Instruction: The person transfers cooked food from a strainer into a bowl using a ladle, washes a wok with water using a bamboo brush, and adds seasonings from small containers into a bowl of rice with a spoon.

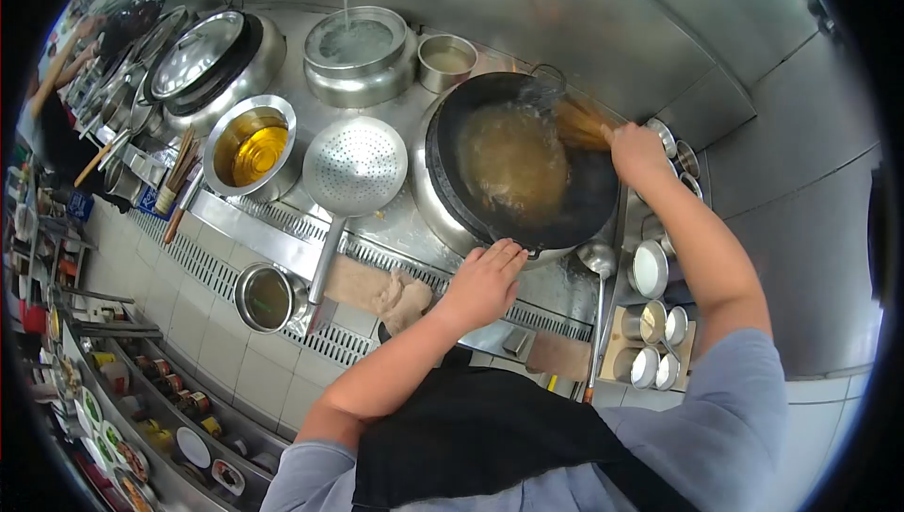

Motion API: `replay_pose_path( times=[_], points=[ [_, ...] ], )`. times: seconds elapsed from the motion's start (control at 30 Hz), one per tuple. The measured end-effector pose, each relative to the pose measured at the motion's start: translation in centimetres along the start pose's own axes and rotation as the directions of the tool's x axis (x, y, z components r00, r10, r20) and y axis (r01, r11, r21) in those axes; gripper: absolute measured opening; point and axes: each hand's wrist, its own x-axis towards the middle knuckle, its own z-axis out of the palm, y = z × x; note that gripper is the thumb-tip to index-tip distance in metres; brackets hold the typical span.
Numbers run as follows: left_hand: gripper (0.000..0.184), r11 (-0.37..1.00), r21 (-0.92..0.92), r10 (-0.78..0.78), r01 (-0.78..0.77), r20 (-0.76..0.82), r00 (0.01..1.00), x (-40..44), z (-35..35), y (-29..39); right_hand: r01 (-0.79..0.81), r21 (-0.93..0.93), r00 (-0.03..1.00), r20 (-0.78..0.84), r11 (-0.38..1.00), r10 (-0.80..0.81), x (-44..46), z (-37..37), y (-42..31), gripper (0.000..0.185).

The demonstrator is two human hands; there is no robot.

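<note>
A large black wok (589,201) holds cloudy brownish water that is swirling. My right hand (640,154) is closed round a bamboo brush (582,124), whose bristles are against the wok's upper right inner wall. At the wok's near rim, by its small handle, lies my left hand (488,277), with its fingers stretched out together; no object shows in it. A folded beige cloth (405,297) is just left of that hand. Right of the wok, a ladle (597,263) rests with its long handle toward me.
A perforated strainer (355,166), a pot of yellow oil (218,150) and a water-filled pot (325,84) under a running stream stand left. Seasoning containers (648,269) line the right. A lidded pot (254,60) and another person's arm (58,70) are far left.
</note>
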Motion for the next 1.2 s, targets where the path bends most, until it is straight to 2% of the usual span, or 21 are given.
replay_pose_path(
  times=[0.07, 0.1, 0.17, 0.2, 0.27, 0.33, 0.4, 0.47, 0.53, 0.57, 0.67, 0.7, 0.73, 0.77, 0.8, 0.87, 0.93, 1.0, 1.13, 1.17, 1.2],
  points=[
    [0.037, 0.999, 0.045, -0.014, 0.012, 0.039, 0.999, 1.4, 0.1, 0.3, 0.219, 0.051, 0.973, 0.069, 0.974, -0.222, -3.4, -2.5, -0.2, 0.035],
    [0.032, 0.995, 0.092, -0.038, 0.031, 0.083, 0.996, 2.0, 0.2, 0.4, 0.219, 0.052, 0.973, 0.065, 0.974, -0.222, -3.9, -2.2, -0.4, 0.035],
    [0.025, 0.988, 0.152, -0.034, 0.012, 0.143, 0.989, 3.6, 0.8, 0.4, 0.304, 0.083, 0.890, 0.330, 0.949, -0.314, -4.3, -0.8, -0.8, 0.035],
    [0.022, 0.979, 0.203, -0.033, -0.009, 0.202, 0.979, 4.2, 1.2, 0.6, 0.303, 0.091, 0.890, 0.328, 0.949, -0.316, -3.0, 1.8, -0.9, 0.035],
    [0.023, 0.980, 0.194, -0.082, 0.040, 0.212, 0.974, 4.8, 2.9, 0.5, 0.104, 0.236, 0.994, -0.006, 0.966, -0.106, 1.9, 8.8, -1.7, 0.035],
    [0.024, 0.977, 0.196, -0.127, 0.083, 0.227, 0.966, 5.0, 3.7, -0.2, -0.010, 0.421, 0.999, 0.053, 0.907, -0.014, 6.9, 9.4, -4.2, 0.036],
    [0.027, 0.968, 0.239, -0.141, 0.076, 0.265, 0.954, 4.9, 4.3, -0.3, 0.064, 0.568, 0.995, -0.097, 0.821, -0.010, 6.8, 8.9, -7.5, 0.036],
    [0.027, 0.971, 0.228, -0.134, 0.073, 0.263, 0.955, 4.4, 4.4, -0.1, 0.137, 0.525, 0.989, -0.029, 0.840, -0.144, 4.3, 6.1, -8.7, 0.037],
    [0.028, 0.972, 0.224, -0.121, 0.070, 0.221, 0.968, 5.1, 4.3, -0.2, 0.305, 0.425, 0.948, -0.049, 0.852, -0.315, 0.4, 4.9, -8.1, 0.038],
    [0.028, 0.970, 0.232, -0.127, 0.073, 0.227, 0.966, 5.1, 4.1, -0.2, 0.284, 0.378, 0.948, 0.028, 0.881, -0.318, -1.0, 5.4, -7.9, 0.035],
    [0.029, 0.971, 0.226, -0.133, 0.082, 0.222, 0.966, 4.7, 3.9, -0.3, 0.212, 0.336, 0.946, 0.163, 0.917, -0.279, 0.4, 6.0, -5.9, 0.027],
    [0.029, 0.975, 0.205, -0.121, 0.080, 0.199, 0.972, 4.9, 3.9, -0.4, 0.169, 0.383, 0.978, 0.050, 0.908, -0.203, 2.8, 7.4, -5.7, 0.023],
    [0.029, 0.976, 0.204, -0.119, 0.078, 0.197, 0.973, 5.2, 3.7, -0.3, 0.083, 0.439, 0.994, 0.026, 0.895, -0.105, 4.9, 7.6, -5.9, 0.024],
    [0.029, 0.974, 0.205, -0.143, 0.098, 0.217, 0.966, 5.3, 3.5, -0.1, 0.000, 0.496, 1.000, 0.011, 0.868, -0.006, 6.4, 7.3, -6.7, 0.024],
    [0.030, 0.971, 0.209, -0.164, 0.115, 0.239, 0.957, 5.3, 3.3, 0.0, -0.043, 0.541, 0.998, 0.067, 0.840, 0.008, 7.1, 6.8, -7.6, 0.026],
    [0.028, 0.969, 0.223, -0.166, 0.107, 0.266, 0.949, 5.3, 3.3, -0.1, -0.009, 0.601, 0.999, 0.044, 0.799, -0.022, 6.5, 7.1, -10.2, 0.030],
    [0.027, 0.967, 0.232, -0.160, 0.105, 0.230, 0.960, 5.2, 3.3, 0.1, 0.200, 0.546, 0.979, -0.076, 0.813, -0.190, 2.4, 5.2, -10.5, 0.033],
    [0.027, 0.971, 0.219, -0.135, 0.094, 0.181, 0.974, 5.2, 3.6, -0.2, 0.246, 0.452, 0.962, -0.004, 0.858, -0.274, -0.4, 5.6, -11.7, 0.034],
    [0.025, 0.984, 0.154, -0.105, 0.087, 0.113, 0.988, 4.4, 3.7, 0.0, 0.191, 0.375, 0.981, -0.115, 0.907, -0.158, 4.0, 8.7, -9.9, 0.036],
    [0.020, 0.982, 0.143, -0.153, 0.124, 0.214, 0.965, 4.4, 3.1, 0.2, 0.122, 0.422, 0.992, -0.083, 0.898, -0.096, 5.0, 7.7, -9.9, 0.038],
    [0.020, 0.981, 0.147, -0.155, 0.125, 0.215, 0.964, 3.9, 2.8, 0.4, 0.055, 0.466, 0.998, -0.044, 0.883, -0.039, 5.3, 6.4, -10.5, 0.040]
  ],
)
